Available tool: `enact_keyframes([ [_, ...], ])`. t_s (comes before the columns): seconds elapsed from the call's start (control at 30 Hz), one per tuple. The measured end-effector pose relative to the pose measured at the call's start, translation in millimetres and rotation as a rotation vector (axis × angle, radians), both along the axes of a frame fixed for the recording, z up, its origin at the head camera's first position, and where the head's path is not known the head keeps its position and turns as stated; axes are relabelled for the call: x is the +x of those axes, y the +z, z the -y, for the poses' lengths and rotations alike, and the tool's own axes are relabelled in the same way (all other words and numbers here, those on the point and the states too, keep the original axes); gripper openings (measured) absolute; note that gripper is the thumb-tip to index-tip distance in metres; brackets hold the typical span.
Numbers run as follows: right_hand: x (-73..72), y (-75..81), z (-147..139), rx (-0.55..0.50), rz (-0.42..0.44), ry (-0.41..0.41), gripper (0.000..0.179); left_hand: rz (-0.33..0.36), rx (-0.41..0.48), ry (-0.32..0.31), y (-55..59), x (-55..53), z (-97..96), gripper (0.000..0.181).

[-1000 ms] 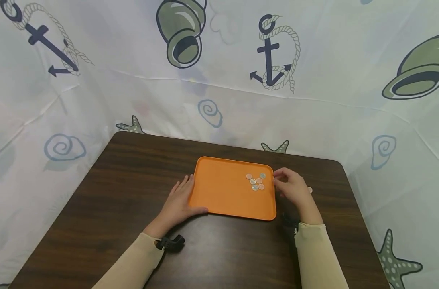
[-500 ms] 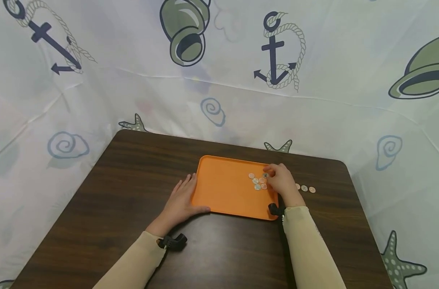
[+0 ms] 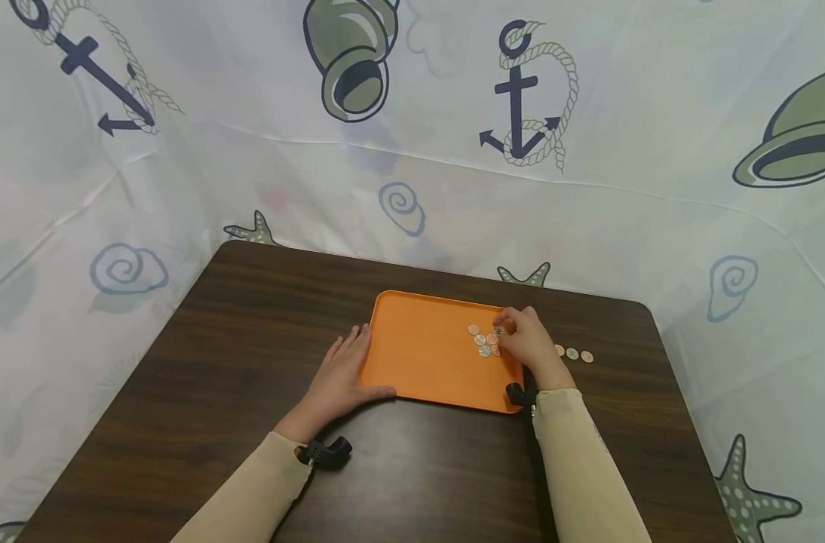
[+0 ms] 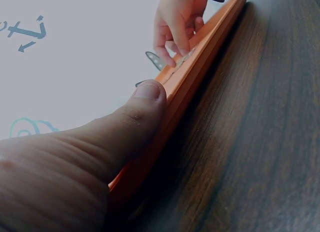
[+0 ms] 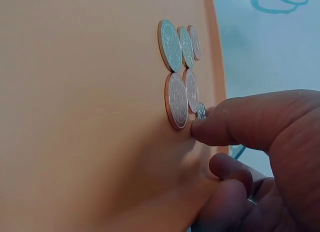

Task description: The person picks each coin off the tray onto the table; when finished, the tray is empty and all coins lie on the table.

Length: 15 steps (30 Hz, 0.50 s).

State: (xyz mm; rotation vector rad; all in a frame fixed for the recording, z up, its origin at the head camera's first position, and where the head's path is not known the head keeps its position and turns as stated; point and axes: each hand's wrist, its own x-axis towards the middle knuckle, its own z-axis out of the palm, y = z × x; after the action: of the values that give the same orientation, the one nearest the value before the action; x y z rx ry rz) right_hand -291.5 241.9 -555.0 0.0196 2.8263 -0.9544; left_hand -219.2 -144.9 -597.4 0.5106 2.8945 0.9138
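An orange tray point(image 3: 426, 362) lies on the dark wood table with several coins in a cluster at its right side. My left hand point(image 3: 338, 377) rests against the tray's left edge, fingers straight; the thumb point(image 4: 142, 102) lies along the front rim. Over the tray's right end, my right hand point(image 3: 528, 339) pinches the silver coin point(image 5: 201, 112) nearest the right rim between thumb and forefinger. Right beside these fingertips lie a copper coin point(image 5: 177, 100) and a silver coin point(image 5: 170, 46). The right hand's other fingers are curled under.
To the right of the tray, coins point(image 3: 571, 353) lie in a row on the table point(image 3: 283, 302), partly behind the right wrist. Black wrist cameras point(image 3: 327, 454) sit on both wrists. A printed curtain point(image 3: 446, 211) stands behind the table.
My right hand has moved left from beside the tray to the coin near its right rim, uncovering the coins on the table. My left hand stays at the tray's edge.
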Motion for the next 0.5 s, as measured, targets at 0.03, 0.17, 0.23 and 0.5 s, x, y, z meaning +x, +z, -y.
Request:
enact_keyframes([
  [0.03, -0.1, 0.1, 0.2, 0.001, 0.002, 0.001, 0.024, -0.002, 0.0, 0.0, -0.4, -0.1, 0.1, 0.137],
  [0.17, 0.3, 1.9, 1.1, 0.001, 0.011, 0.004, 0.021, -0.003, 0.003, 0.004, -0.1, -0.2, 0.5, 0.137],
  [0.23, 0.7, 2.2, 1.6, 0.0, 0.018, -0.001, 0.019, -0.001, -0.002, 0.003, 0.1, 0.1, 0.6, 0.136],
  [0.5, 10.7, -4.8, -0.3, -0.156, -0.008, -0.082, 0.014, 0.005, 0.003, 0.003, 1.3, 1.2, 0.8, 0.136],
])
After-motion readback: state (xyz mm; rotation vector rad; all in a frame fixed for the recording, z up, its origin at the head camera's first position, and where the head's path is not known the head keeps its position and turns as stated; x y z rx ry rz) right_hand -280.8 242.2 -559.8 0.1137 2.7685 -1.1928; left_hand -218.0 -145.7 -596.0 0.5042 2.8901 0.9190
